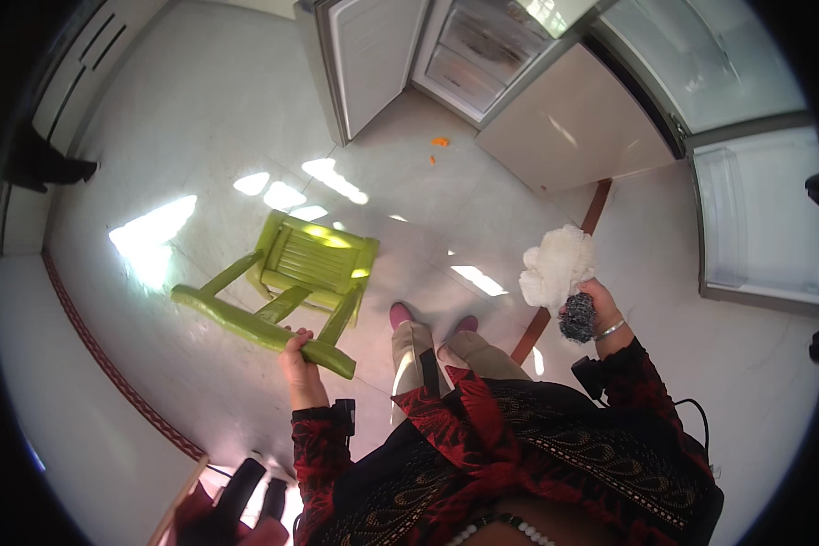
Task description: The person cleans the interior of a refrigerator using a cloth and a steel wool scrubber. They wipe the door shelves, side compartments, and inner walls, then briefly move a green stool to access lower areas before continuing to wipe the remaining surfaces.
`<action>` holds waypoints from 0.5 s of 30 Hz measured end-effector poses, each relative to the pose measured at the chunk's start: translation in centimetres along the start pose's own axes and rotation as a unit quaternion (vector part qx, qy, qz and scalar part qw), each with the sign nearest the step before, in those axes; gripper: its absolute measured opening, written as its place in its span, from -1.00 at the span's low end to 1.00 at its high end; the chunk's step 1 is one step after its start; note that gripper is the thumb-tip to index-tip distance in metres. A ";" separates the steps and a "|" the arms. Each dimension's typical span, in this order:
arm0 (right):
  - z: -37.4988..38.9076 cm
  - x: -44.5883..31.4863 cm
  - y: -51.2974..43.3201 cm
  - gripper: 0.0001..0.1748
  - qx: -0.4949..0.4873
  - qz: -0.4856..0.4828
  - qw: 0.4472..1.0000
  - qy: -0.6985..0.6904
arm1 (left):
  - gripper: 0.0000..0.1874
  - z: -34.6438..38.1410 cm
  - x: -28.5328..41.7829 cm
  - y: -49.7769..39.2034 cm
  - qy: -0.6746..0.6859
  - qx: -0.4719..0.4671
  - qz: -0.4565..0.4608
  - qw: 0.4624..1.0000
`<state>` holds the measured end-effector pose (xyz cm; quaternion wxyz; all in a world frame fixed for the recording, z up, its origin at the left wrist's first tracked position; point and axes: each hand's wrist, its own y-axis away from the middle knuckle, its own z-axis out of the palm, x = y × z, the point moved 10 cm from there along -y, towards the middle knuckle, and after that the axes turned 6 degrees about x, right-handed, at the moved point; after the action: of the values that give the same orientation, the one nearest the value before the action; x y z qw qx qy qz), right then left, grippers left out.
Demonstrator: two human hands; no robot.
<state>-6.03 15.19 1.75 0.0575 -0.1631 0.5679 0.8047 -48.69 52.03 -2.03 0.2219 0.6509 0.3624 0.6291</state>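
Note:
My left hand (298,365) grips the top rail of a small green chair (317,256) with a slatted seat and a backrest. The chair is to the left of my feet; whether its legs touch the floor I cannot tell. In my right hand (604,307), out to the right, are a white fluffy cloth (558,266) and a dark grey scouring pad (578,319). The pad sits below the cloth, against my fingers, and part of my grip is hidden behind both.
A freezer compartment (484,58) with drawers stands open, its door (375,65) swung left. Another refrigerator door (757,211) is open at right. Orange scraps (439,142) lie on the tiled floor (198,123). A person's dark-clad foot (75,169) shows at far left.

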 end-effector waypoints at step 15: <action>-0.8 -1.3 2.0 -0.28 0.107 -0.122 0.975 -0.153 | -0.53 32.8 -6.1 -4.2 -0.391 -0.309 -0.117 0.859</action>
<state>-5.20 13.82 3.74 0.2586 -0.0991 0.6108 0.7418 -16.98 55.59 -12.76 0.6070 0.6944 0.1061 0.3717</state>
